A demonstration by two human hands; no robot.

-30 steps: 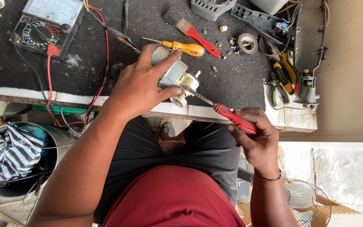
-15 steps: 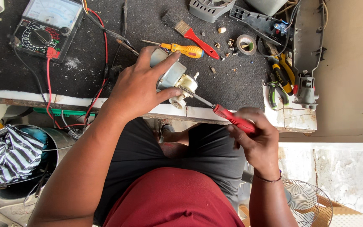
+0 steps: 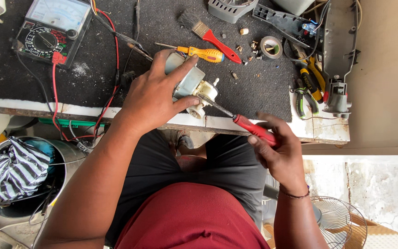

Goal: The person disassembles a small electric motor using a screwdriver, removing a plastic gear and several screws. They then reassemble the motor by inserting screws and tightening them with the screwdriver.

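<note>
You sit at a workbench [image 3: 93,112] covered with a dark mat, and both of your hands are at work near its front edge. Your left hand [image 3: 155,99] wraps over 1 small grey motor [image 3: 190,83], fingers curled across its top and thumb pressed against its side, so the grip is closed firmly around it; the motor rests on the mat just above the bench edge, a cream plastic gear part showing at its right end. Your right hand [image 3: 279,152] is closed around the red handle of 1 screwdriver [image 3: 236,117], held below the bench edge over your lap, and the metal shaft runs up and left until its tip meets the motor's cream end. Elsewhere on the mat you have 1 analogue multimeter [image 3: 54,30] at the upper left with red and black leads trailing down over the edge, 1 yellow-handled screwdriver [image 3: 203,53] just above the motor, 1 red-handled brush [image 3: 208,34] beside it, 1 roll of tape [image 3: 271,47], and a few loose screws scattered between them. At the right lie 1 pair of green-handled pliers [image 3: 306,99] and a grey plastic housing [image 3: 339,50]. 1 metal bucket [image 3: 58,161] holding striped cloth stands by your left knee.
</note>
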